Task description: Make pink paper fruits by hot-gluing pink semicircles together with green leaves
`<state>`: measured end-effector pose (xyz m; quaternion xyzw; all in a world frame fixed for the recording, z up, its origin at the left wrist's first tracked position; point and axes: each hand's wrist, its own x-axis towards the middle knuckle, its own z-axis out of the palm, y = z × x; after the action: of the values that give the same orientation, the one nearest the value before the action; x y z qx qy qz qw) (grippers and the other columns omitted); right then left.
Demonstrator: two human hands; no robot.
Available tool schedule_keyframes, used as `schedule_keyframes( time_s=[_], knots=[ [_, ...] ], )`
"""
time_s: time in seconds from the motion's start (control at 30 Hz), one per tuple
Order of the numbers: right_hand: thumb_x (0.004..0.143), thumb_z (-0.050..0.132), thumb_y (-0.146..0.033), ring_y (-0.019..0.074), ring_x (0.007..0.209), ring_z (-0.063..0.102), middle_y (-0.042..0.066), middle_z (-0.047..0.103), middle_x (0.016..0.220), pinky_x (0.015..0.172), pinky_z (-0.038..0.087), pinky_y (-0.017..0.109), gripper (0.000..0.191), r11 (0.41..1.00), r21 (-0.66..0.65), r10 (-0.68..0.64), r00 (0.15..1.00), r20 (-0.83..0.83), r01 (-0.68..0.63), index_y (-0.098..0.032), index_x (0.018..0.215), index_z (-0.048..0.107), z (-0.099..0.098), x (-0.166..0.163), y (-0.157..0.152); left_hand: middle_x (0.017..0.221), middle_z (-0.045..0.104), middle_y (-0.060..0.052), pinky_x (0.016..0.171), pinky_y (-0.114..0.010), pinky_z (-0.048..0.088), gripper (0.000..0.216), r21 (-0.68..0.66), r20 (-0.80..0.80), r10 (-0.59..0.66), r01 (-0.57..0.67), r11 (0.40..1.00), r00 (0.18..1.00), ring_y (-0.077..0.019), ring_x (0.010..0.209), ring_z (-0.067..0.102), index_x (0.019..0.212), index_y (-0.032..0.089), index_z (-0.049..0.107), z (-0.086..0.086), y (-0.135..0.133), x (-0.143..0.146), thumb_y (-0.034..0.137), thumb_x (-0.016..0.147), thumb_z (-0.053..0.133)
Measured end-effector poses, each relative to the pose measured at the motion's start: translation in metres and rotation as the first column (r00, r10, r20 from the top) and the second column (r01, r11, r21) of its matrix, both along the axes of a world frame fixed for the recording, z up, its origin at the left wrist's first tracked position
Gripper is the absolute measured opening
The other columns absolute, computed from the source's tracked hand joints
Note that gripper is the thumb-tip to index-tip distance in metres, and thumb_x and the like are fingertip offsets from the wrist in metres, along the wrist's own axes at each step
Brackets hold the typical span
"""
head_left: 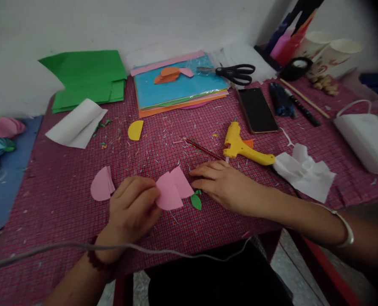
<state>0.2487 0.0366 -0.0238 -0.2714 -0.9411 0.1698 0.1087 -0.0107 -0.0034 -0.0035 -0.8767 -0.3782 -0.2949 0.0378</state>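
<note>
My left hand (136, 204) is closed at the left edge of a folded pink paper piece (170, 193), pinching it between thumb and fingers. A second pink paper piece (181, 180) overlaps its right side. My right hand (222, 185) rests just right of these papers with its fingers stretched out; whether a fingertip touches the paper is hard to tell. A green paper leaf (196, 202) lies below its fingers. Left of my left hand sits a stack of pink half-round pieces (101, 185). Behind my right hand are a yellow glue gun (240, 146) and a pencil (203, 148).
A yellow half circle (135, 130) and paper scraps lie mid-table. Farther back are green sheets (90, 76), a blue sheet stack (176, 91), scissors (236, 74) and a phone (257, 109). Crumpled tissue (305, 172) lies right. A grey cable (128, 246) crosses in front.
</note>
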Motion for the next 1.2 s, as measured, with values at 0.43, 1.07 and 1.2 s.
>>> schedule_keyframes(
  time_s=[0.43,1.07,1.2],
  knots=[
    [0.093,0.045,-0.014,0.0222,0.117,0.052,0.007,0.063,0.125,0.099,0.037,0.042,0.033,0.994,-0.107,-0.021,0.986,-0.164,0.004,-0.018,0.123,0.059,-0.005,0.002,-0.001,0.090,0.063,-0.012,0.073,-0.034,0.051,0.020,-0.054,-0.180,-0.081,0.072,0.996,0.980,-0.0209,0.085,0.056,0.104,0.009,0.059,-0.013,-0.002,0.003,0.001,0.086,0.054],
    [0.092,0.046,-0.016,0.0234,0.122,0.048,0.006,0.060,0.131,0.102,0.031,0.042,0.037,0.991,-0.132,0.009,0.988,-0.153,-0.029,-0.018,0.128,0.056,-0.006,0.002,0.002,0.093,0.061,-0.011,0.074,-0.032,0.050,0.021,-0.138,-0.169,-0.097,0.074,0.988,0.981,-0.0196,0.086,0.053,0.106,0.009,0.059,-0.015,0.005,0.007,0.001,0.089,0.049],
    [0.092,0.047,-0.016,0.0239,0.123,0.047,0.006,0.060,0.131,0.103,0.030,0.043,0.037,0.990,-0.135,0.007,0.988,-0.154,-0.029,-0.018,0.128,0.055,-0.008,0.002,0.002,0.094,0.060,-0.011,0.075,-0.033,0.050,0.023,-0.136,-0.183,-0.113,0.089,0.987,0.977,-0.0201,0.088,0.053,0.107,0.008,0.058,-0.017,0.005,0.005,0.000,0.088,0.050]
  ],
)
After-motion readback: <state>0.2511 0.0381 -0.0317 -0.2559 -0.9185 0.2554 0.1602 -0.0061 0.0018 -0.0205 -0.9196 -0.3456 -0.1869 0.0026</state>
